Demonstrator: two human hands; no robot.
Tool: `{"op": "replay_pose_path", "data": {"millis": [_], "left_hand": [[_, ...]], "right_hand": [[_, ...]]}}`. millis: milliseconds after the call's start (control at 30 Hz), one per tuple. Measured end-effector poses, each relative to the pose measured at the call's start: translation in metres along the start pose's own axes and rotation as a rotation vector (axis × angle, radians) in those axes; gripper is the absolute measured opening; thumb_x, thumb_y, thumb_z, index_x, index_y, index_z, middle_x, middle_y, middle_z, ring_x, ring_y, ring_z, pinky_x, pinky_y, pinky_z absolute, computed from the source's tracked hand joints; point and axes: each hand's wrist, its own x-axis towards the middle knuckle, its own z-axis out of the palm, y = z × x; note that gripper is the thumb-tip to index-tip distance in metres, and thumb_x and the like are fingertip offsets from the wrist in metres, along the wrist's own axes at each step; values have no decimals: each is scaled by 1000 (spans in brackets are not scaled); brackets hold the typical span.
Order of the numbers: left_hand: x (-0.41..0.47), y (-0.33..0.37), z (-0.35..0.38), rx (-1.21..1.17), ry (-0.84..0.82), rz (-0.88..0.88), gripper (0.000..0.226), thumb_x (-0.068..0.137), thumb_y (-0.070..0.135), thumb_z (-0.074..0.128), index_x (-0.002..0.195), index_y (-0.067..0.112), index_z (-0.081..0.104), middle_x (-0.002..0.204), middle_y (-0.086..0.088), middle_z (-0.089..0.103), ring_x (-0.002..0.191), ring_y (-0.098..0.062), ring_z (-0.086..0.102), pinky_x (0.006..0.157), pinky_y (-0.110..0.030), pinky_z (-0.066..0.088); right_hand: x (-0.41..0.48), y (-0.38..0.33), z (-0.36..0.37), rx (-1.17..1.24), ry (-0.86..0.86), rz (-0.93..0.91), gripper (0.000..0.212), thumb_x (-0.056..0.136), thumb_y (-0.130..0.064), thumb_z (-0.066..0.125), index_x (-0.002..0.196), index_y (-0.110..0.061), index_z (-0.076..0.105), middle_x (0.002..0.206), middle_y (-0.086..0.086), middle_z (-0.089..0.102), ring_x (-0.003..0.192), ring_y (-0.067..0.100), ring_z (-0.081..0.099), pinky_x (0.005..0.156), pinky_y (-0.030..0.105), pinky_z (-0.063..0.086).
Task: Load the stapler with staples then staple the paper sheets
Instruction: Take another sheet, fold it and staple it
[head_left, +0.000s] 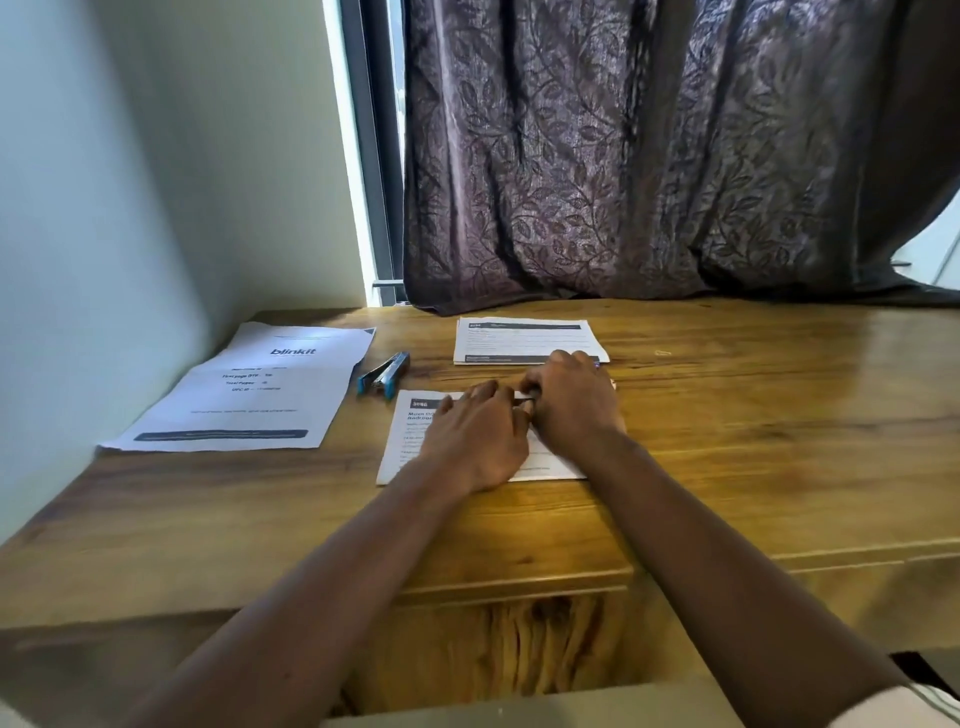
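Two hands meet on flat printed paper: left hand (475, 434) spread open, right hand (569, 402) pinching a thin metallic strip (524, 396).

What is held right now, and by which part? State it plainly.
The right hand pinches a small silvery strip, probably staples, by its right end. The left hand rests beside it on the paper sheet; stapler untouched.

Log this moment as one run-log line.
stage: staples being handled | left hand: flat on near sheet | right hand: pinching small strip | stapler: untouched on desk
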Motion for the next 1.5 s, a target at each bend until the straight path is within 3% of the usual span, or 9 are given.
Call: {"op": "replay_pose_path", "data": {"millis": [133,400,600,700,833,967,1167,1333,1500], "left_hand": [[-5,-19,-6,132,-86,16,63,106,55,21,163,28,14,172,3,8,159,-19,4,128,-51,6],[-20,-54,-28,160,-176,10,73,102,67,22,163,31,2,171,10,-1,158,-15,0,126,-42,10],[-19,-57,-23,165,-163,28,76,101,68,18,163,28,0,171,7,-2,158,-14,-2,128,-41,6],[-18,-58,-22,161,-157,47,76,102,67,17,163,26,0,171,6,-3,158,-14,-3,127,-40,3],[-19,-60,-21,166,-142,70,75,103,65,16,163,23,1,172,3,-2,158,-15,-3,127,-40,3],[-19,-61,-20,147,-123,70,74,103,63,19,163,23,2,172,1,0,158,-16,-3,128,-40,4],[-22,-62,-21,143,-115,41,76,103,64,22,163,21,3,172,2,0,158,-16,-2,127,-39,4],[-22,-60,-22,144,-116,16,76,102,65,24,163,23,5,172,3,0,158,-15,-2,127,-39,5],[-26,-57,-24,127,-85,1,74,102,63,30,163,25,12,172,5,5,158,-16,4,126,-39,11]], "right_hand": [[1,4,3,42,17,18,27,94,-13,59,112,-27,73,117,1,63,115,22,50,94,38,41],[3,8,4,94,44,6,25,99,-19,56,111,-30,75,112,-3,65,109,17,53,94,37,47],[3,-2,-2,-309,108,-116,26,96,-26,59,118,-33,69,115,-3,61,115,20,49,102,43,38],[3,-13,-3,-455,50,-131,27,93,-31,59,119,-28,66,123,0,61,122,23,49,110,48,31],[15,-33,1,-181,-80,-113,27,97,-39,56,118,-26,68,118,0,66,109,20,58,100,44,45],[22,-38,10,12,-184,-146,33,100,-44,53,126,-28,65,123,0,57,115,19,49,95,39,46],[16,-31,25,-17,-113,-153,34,101,-50,43,124,-30,57,126,-1,53,116,17,43,97,38,42],[15,-30,22,-83,-93,-137,37,100,-55,38,124,-32,54,128,-1,53,122,20,44,103,45,33],[16,-32,24,-21,-111,-92,37,99,-55,42,123,-29,53,130,1,51,125,22,42,107,47,34]]}}
